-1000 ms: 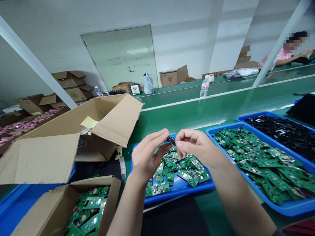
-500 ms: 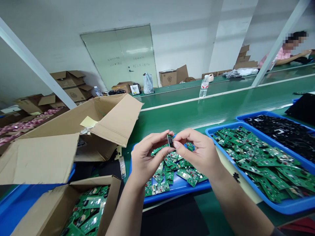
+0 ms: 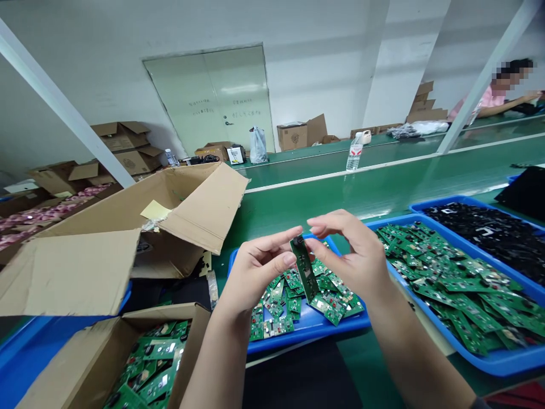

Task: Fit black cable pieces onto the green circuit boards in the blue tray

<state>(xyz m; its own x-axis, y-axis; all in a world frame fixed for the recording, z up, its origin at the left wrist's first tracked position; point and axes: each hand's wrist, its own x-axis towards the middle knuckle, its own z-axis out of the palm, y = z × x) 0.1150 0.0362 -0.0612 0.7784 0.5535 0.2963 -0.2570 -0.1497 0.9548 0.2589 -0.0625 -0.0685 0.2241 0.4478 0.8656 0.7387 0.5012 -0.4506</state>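
Observation:
A narrow green circuit board (image 3: 305, 272) with a round black part at its top end stands nearly upright between my hands. My left hand (image 3: 259, 270) pinches it near the top, with the thumb and forefinger at its left side. My right hand (image 3: 355, 255) is close on the other side, its thumb at or very near the board's edge and its forefinger raised apart from the thumb. Beneath both hands lies a blue tray (image 3: 293, 339) of loose green circuit boards (image 3: 332, 307). The board's lower end overlaps those boards in view.
To the right stand a blue tray (image 3: 496, 363) heaped with circuit boards and another holding black parts (image 3: 481, 227). On the left are an open carton (image 3: 72, 272) and a smaller box (image 3: 96, 355) of boards. A water bottle (image 3: 354, 152) stands beyond; a person (image 3: 496, 102) sits far right.
The circuit board has turned from end-on to showing its long face, hanging downward. My right hand's fingers have spread and drawn slightly away from it, while my left keeps its pinch.

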